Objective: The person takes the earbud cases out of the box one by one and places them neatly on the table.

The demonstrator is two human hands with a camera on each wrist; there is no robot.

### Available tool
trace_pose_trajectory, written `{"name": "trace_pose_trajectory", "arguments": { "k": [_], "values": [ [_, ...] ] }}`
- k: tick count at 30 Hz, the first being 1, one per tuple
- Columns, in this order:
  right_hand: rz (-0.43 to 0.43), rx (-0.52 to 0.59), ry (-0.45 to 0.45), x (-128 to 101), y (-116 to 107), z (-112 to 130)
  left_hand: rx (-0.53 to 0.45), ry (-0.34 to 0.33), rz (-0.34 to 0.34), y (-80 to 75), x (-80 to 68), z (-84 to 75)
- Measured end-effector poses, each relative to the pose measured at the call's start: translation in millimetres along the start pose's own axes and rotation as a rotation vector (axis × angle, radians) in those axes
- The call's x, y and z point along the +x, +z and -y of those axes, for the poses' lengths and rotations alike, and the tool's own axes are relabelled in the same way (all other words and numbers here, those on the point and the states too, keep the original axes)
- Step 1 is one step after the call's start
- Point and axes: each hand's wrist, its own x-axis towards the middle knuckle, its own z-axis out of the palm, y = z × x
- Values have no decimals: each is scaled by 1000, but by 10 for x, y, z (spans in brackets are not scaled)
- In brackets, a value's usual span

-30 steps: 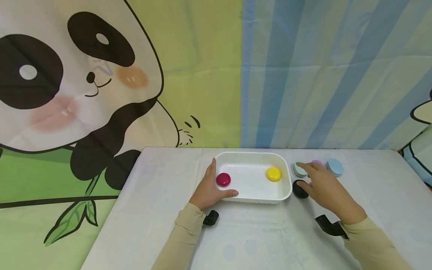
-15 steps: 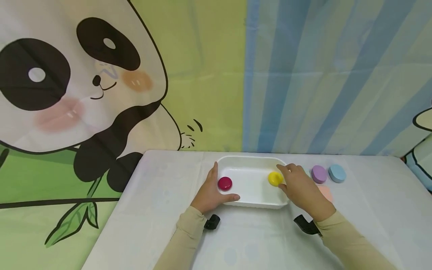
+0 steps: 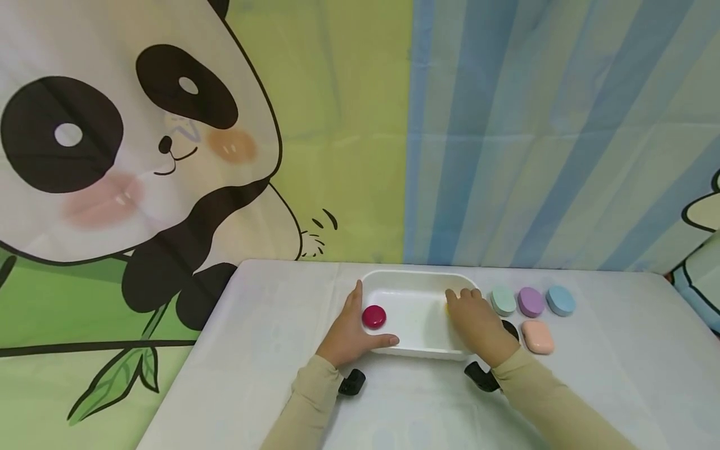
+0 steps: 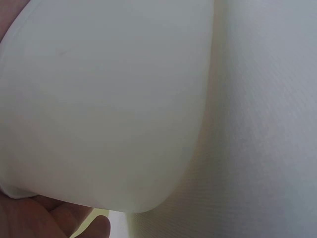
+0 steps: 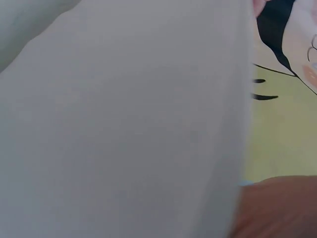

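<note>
At the tray's left end, my left hand (image 3: 345,337) holds the white tray (image 3: 415,312), thumb along the front rim and fingers by the left wall. The left wrist view shows the tray's outer wall (image 4: 109,109) with fingertips (image 4: 96,228) beside it. Inside, a glossy dark red disc (image 3: 374,317) lies near that hand. My right hand (image 3: 478,325) reaches over the tray's right end, fingers curled down around a yellow disc (image 3: 447,309). Only a sliver of that disc shows; the hand hides the rest. In the right wrist view, a white surface (image 5: 124,124) fills most of the frame.
Right of the tray stand a mint disc (image 3: 503,301), a purple disc (image 3: 531,302) and a blue disc (image 3: 560,300). Nearer lies a peach rounded block (image 3: 537,337); a black piece (image 3: 510,329) is partly behind my right wrist. A panda-print curtain (image 3: 337,137) backs the table.
My right hand has moved left from the pieces outside the tray into its right end, over the yellow disc. My left hand has stayed on the tray. The head view has shifted slightly.
</note>
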Motion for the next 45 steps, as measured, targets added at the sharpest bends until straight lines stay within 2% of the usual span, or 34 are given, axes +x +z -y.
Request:
{"name": "trace_pose_trajectory", "arguments": {
  "k": [3,5,9,12,17,21,25,32,39,45],
  "values": [
    [-81,-95,-27,-3,73,36,1,-2,-2,2,-26,-3],
    [-105,-157,-36,-5,114,50,5,-5,-3,4,-44,-4],
    [-48,-243,-61,13,157,53,8,-3,-5,10,-61,-6],
    [16,-267,-74,35,158,41,0,2,-2,22,-58,-12],
    [56,-213,-37,62,137,28,0,14,-2,36,-46,-9],
    [20,-162,-36,83,170,-10,11,17,3,26,-43,-11],
    [-14,-100,-74,114,216,-86,26,14,5,5,-36,-11],
    [88,31,-63,175,181,-171,37,4,-2,-10,-9,-9],
    [187,101,-36,225,158,-199,25,-5,0,-8,-1,-22],
    [212,169,-31,218,131,-214,30,-8,1,-4,3,-20]
  ]
}}
